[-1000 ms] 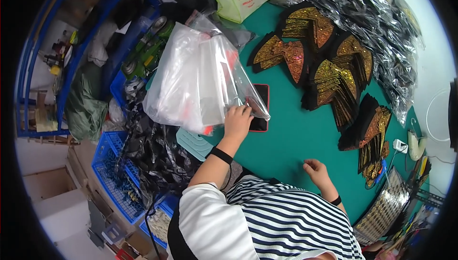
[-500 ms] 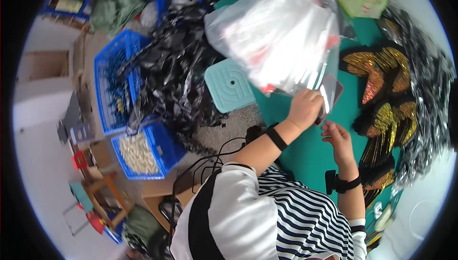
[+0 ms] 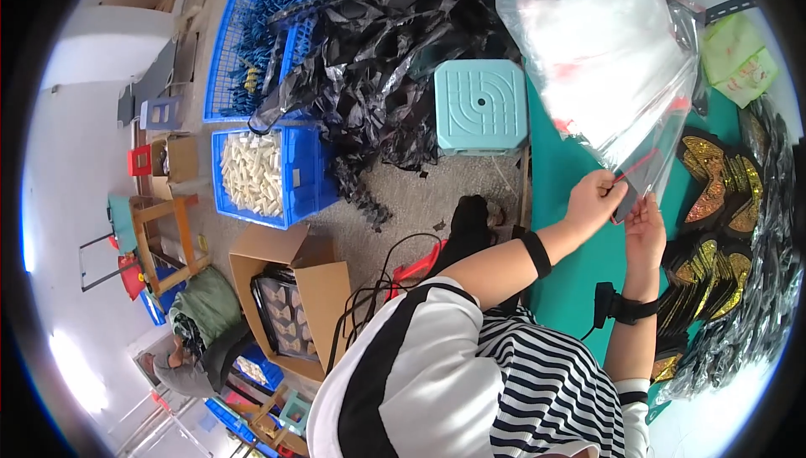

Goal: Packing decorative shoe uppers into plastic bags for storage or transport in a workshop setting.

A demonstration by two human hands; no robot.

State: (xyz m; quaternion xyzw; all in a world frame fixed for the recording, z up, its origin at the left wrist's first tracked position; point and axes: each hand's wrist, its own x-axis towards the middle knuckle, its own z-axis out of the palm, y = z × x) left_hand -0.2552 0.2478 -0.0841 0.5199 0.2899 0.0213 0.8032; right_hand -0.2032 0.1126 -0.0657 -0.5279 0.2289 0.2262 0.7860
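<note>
Fingers (image 3: 606, 181) of left hand (image 3: 590, 204) nearly together, pinching lower corner of clear plastic bags (image 3: 588, 55) fanned across green counter (image 3: 554, 172). Right hand (image 3: 645, 238) raised just beside, fingers slightly curled at bags' edge; cannot tell whether gripping film. Between both hands, partly under film, flat dark object (image 3: 627, 201) with red edge. Right of bags, stacked black-and-gold sequined pieces (image 3: 703, 179); left of counter, turquoise stool (image 3: 481, 122).
</note>
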